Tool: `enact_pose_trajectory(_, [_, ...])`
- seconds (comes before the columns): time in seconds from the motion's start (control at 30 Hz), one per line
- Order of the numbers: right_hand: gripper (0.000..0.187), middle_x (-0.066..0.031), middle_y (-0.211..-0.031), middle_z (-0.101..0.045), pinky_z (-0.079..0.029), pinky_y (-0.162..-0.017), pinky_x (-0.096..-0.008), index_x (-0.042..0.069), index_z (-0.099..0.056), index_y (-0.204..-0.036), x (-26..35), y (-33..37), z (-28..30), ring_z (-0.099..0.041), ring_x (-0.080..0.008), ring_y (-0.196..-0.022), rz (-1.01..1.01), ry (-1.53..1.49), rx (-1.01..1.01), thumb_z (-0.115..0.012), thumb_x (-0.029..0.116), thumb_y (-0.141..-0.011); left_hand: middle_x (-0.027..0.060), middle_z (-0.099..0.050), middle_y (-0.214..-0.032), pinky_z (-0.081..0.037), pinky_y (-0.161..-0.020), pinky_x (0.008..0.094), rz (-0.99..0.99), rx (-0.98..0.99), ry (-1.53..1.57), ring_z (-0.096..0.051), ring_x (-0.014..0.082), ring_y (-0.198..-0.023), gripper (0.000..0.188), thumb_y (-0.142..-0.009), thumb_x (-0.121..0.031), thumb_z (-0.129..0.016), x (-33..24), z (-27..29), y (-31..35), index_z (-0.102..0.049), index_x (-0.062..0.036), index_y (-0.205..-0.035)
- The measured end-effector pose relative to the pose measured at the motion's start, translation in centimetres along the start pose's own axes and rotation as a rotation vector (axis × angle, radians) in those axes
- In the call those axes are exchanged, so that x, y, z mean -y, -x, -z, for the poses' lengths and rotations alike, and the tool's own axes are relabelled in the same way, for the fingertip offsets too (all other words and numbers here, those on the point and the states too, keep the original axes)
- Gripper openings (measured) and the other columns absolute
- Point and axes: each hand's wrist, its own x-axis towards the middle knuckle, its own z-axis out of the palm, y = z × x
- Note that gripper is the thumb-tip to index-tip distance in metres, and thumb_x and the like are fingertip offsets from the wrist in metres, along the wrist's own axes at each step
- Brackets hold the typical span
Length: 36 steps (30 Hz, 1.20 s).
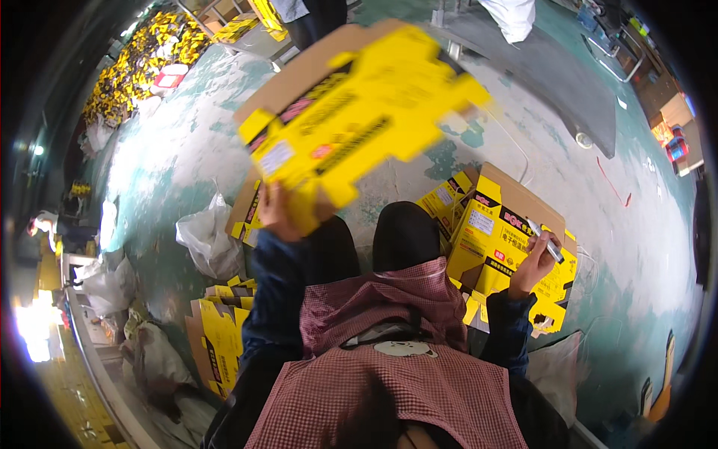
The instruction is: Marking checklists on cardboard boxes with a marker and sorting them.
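Note:
A flat, unfolded yellow cardboard box [359,112] with black and brown areas is raised in front of me, blurred at its edges. My left hand [278,213] is closed on its near left corner. On the right, my right hand [532,266] grips a slim silver pen-shaped tool [552,251], whose exact kind I cannot make out. Beneath that hand lean more flat yellow cardboard boxes [482,247], beside my right knee. Another group of flat yellow boxes [221,337] stands by my left thigh.
A white plastic bag [209,238] lies left of my knees. A large heap of yellow and black pieces [146,63] fills the far left. Ahead on the right is a dark grey mat [553,90]. A person [318,19] stands at the far edge. Shelves [677,112] line the right.

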Motion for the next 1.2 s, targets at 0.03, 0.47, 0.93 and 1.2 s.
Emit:
enact_pose_trajectory(0.03, [0.013,0.0014,-0.073,-0.053,-0.031,-0.059,-0.0195,0.006,-0.054,-0.102,-0.7,0.1,0.7,-0.042,-0.0035,-0.065,-0.019,0.015,-0.004,-0.055,0.017,-0.096,0.0134,-0.063,-0.111,-0.054,-0.077,0.0354,0.479,-0.053,0.645,-0.065,0.0280,-0.090,0.035,-0.098,-0.021,-0.050,-1.3,1.0,-1.3,-0.047,-0.0047,-0.129])
enact_pose_trajectory(0.47, [0.012,0.0017,-0.073,-0.048,-0.033,-0.057,-0.0214,0.005,-0.053,-0.102,-3.7,0.3,2.1,-0.042,-0.0057,-0.063,-0.040,0.020,0.003,-0.056,0.015,-0.096,0.0123,-0.065,-0.110,-0.055,-0.066,0.0379,0.879,-0.295,0.180,-0.067,0.0248,-0.086,0.025,-0.097,-0.013,-0.049,16.7,18.1,-3.9,-0.052,-0.0056,-0.121])
enact_pose_trajectory(0.93, [0.013,-0.0060,-0.085,-0.061,-0.046,-0.070,-0.0244,0.000,-0.056,-0.097,-10.4,3.0,0.7,-0.055,-0.0107,-0.076,-0.115,0.296,0.031,-0.060,0.011,-0.091,0.0188,-0.052,-0.120,-0.047,-0.091,0.0365,0.221,0.546,0.205,-0.057,0.0309,-0.103,0.047,-0.083,0.000,-0.060,-3.4,-24.6,22.4,-0.047,-0.0009,-0.128])
enact_pose_trajectory(1.2, [0.014,-0.0109,-0.082,-0.064,-0.049,-0.070,-0.0280,-0.001,-0.056,-0.095,-9.8,3.3,0.5,-0.060,-0.0137,-0.074,-0.094,0.298,0.060,-0.061,0.011,-0.089,0.0234,-0.042,-0.125,-0.037,-0.100,0.0427,0.080,0.664,-0.174,-0.043,0.0398,-0.114,0.066,-0.083,-0.008,-0.064,-2.6,-25.4,22.8,-0.030,-0.0028,-0.139])
